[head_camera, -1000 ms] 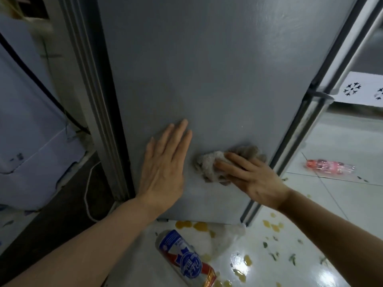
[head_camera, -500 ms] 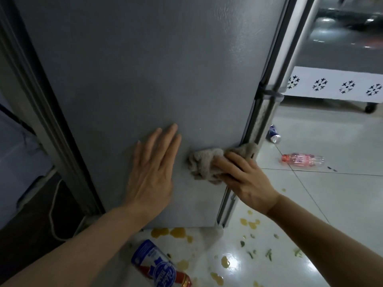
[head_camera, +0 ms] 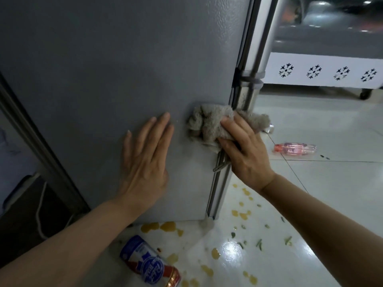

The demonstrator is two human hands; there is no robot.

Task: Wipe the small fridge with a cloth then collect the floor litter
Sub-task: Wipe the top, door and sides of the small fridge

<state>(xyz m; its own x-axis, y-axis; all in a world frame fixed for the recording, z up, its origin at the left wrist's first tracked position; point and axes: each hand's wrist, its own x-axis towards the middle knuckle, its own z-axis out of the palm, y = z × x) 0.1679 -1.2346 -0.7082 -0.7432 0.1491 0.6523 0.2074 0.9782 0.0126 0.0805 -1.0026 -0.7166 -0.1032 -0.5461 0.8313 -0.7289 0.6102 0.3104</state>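
Moved: the cloth (head_camera: 209, 123) and the right hand (head_camera: 246, 154) have slid rightward to the fridge's front corner, so part of the cloth now hangs past the edge; the left hand (head_camera: 145, 160) sits where it was on the panel.
Right fingers (head_camera: 232, 129): laid over the cloth and bent round it, holding the bunched grey-beige rag against the corner of the fridge (head_camera: 103, 79).
Left fingers (head_camera: 159, 129): straight and together, released, palm flat on the grey side panel, holding nothing.
Cloth: crumpled, low on the panel, just right of the left hand and apart from it, straddling the corner by the door seal.
Fridge: grey side wall fills most of the view; the door edge with its hinge bracket (head_camera: 248, 79) runs down the right.
Floor (head_camera: 331, 193): glossy white tiles.
Can (head_camera: 149, 264): blue, white and red, lying on its side on the floor below the left forearm.
Bottle (head_camera: 294, 149): pinkish plastic, lying on its side on the tiles to the right of the right hand.
Spill (head_camera: 159, 226): yellow-orange blotches along the fridge's foot and out across the tiles.
Scraps (head_camera: 259, 243): small green bits scattered among the blotches.
Far side: a white panel with snowflake marks (head_camera: 323, 69) stands beyond the fridge.
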